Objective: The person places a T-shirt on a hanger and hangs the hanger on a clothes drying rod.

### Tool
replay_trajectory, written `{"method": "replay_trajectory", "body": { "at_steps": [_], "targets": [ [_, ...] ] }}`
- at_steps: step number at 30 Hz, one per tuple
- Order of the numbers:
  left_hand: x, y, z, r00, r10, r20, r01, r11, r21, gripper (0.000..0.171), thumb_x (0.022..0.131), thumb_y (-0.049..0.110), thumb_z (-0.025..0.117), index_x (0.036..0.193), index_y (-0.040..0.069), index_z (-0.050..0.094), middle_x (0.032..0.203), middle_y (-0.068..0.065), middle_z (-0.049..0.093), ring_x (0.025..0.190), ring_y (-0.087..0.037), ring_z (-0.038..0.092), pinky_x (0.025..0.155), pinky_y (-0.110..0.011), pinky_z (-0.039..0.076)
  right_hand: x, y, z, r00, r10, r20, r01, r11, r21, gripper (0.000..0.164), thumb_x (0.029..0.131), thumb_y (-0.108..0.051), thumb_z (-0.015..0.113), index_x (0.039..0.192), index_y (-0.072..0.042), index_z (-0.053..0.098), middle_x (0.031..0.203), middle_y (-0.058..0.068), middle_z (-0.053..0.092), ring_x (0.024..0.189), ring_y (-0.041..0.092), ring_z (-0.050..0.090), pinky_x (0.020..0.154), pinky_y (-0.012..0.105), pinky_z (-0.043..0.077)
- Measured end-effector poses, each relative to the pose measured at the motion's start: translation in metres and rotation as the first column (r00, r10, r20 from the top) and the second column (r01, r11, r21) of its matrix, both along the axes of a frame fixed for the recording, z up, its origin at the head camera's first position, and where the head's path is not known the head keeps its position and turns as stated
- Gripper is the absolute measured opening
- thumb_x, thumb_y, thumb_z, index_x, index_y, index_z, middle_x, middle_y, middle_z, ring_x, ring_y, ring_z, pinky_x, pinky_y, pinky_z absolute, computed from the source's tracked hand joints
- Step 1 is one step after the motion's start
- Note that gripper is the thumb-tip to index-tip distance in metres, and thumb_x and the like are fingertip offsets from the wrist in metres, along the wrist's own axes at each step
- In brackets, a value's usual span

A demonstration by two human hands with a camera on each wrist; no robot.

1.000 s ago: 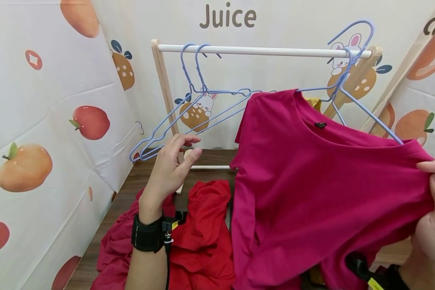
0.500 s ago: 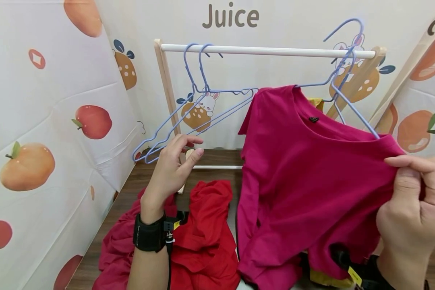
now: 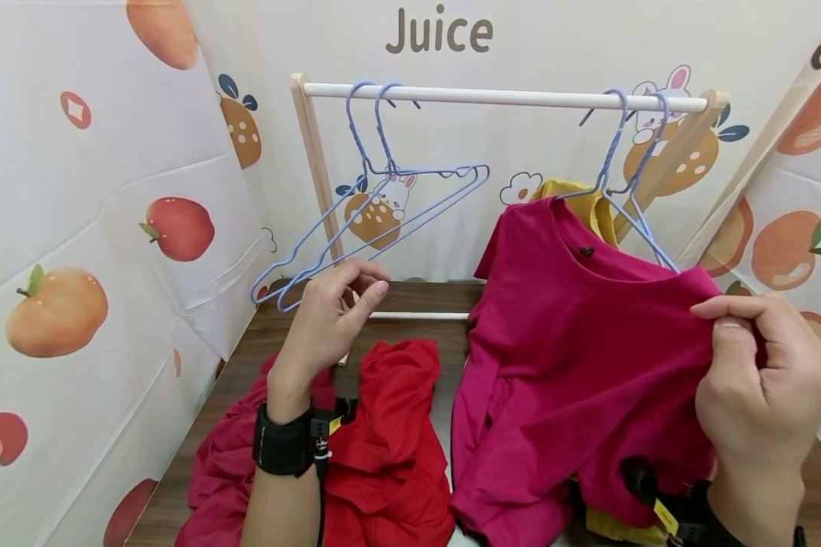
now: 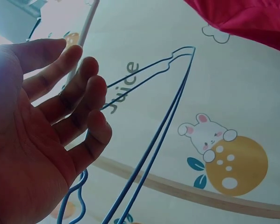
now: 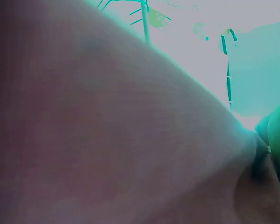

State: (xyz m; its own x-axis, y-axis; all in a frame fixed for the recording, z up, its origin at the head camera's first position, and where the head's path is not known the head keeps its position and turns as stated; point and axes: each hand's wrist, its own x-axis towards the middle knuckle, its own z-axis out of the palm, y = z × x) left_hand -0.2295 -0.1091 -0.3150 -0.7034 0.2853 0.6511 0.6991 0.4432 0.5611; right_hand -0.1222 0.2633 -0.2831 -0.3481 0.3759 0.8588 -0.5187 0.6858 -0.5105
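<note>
A magenta T-shirt (image 3: 588, 357) hangs on a blue wire hanger (image 3: 610, 163), whose hook sits over the white rail (image 3: 506, 96) of the small rack. With thumb and index finger my right hand (image 3: 769, 372) pinches the shirt's shoulder at the hanger's right end. In the right wrist view the shirt's cloth (image 5: 107, 130) fills most of the picture. My left hand (image 3: 331, 315) is raised with loosely bent fingers and holds nothing, in front of two bare blue hangers (image 3: 376, 220). The left wrist view shows that hand (image 4: 51, 112) beside these hangers (image 4: 154, 140).
Behind the magenta shirt a yellow garment (image 3: 575, 199) hangs from another blue hanger (image 3: 650, 163). On the wooden table (image 3: 246, 365) lie a bright red garment (image 3: 390, 448) and a dark red one (image 3: 222, 463). Printed cloth walls (image 3: 96, 152) surround the rack.
The magenta shirt's hanger has come down and left, and its raised hook now rests over the rail. My right hand has moved left, still pinching the shoulder; the left hand has hardly moved.
</note>
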Motion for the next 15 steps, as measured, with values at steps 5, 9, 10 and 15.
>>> {"method": "replay_trajectory", "body": {
  "at_steps": [5,9,10,15],
  "targets": [
    [0.001,0.002,0.0,1.0,-0.008,-0.002,0.008,1.0,-0.005,0.011,0.101,0.017,0.064,0.105,0.01,0.07,0.079,0.001,0.063,0.071,-0.011,0.054,0.065,-0.027,0.047,0.005,-0.001,0.002,0.994,-0.073,0.081,0.071,0.997,0.021,0.03,0.092,-0.005,0.049,0.084,0.009,0.075,0.082,-0.033,0.061,0.073,-0.011,0.047,0.066,0.013,0.031],
    [0.004,0.003,0.002,1.0,-0.005,-0.01,0.005,1.0,0.003,0.01,0.101,0.017,0.065,0.103,0.009,0.07,0.076,0.001,0.06,0.068,-0.012,0.053,0.063,-0.028,0.046,0.012,-0.002,0.005,0.957,-0.207,0.201,0.193,0.977,0.088,0.033,0.093,-0.014,0.05,0.095,0.005,0.078,0.089,-0.042,0.046,0.086,-0.018,0.041,0.074,0.016,0.027],
    [0.006,0.003,0.003,1.0,-0.004,-0.014,0.004,1.0,0.006,0.01,0.1,0.017,0.065,0.103,0.009,0.07,0.075,0.001,0.06,0.068,-0.012,0.052,0.062,-0.027,0.046,0.014,-0.003,0.005,0.946,-0.235,0.223,0.216,0.971,0.106,0.034,0.093,-0.016,0.051,0.098,0.003,0.078,0.092,-0.042,0.043,0.091,-0.019,0.039,0.076,0.016,0.026],
    [0.015,0.004,0.008,0.999,-0.002,-0.045,0.003,1.0,0.024,0.008,0.1,0.017,0.065,0.101,0.01,0.07,0.073,0.002,0.057,0.062,-0.012,0.048,0.058,-0.025,0.042,0.022,-0.009,0.007,0.922,-0.284,0.262,0.261,0.958,0.121,0.039,0.092,-0.024,0.052,0.115,-0.002,0.075,0.109,-0.043,0.034,0.116,-0.02,0.032,0.095,0.02,0.028]
  ]
}}
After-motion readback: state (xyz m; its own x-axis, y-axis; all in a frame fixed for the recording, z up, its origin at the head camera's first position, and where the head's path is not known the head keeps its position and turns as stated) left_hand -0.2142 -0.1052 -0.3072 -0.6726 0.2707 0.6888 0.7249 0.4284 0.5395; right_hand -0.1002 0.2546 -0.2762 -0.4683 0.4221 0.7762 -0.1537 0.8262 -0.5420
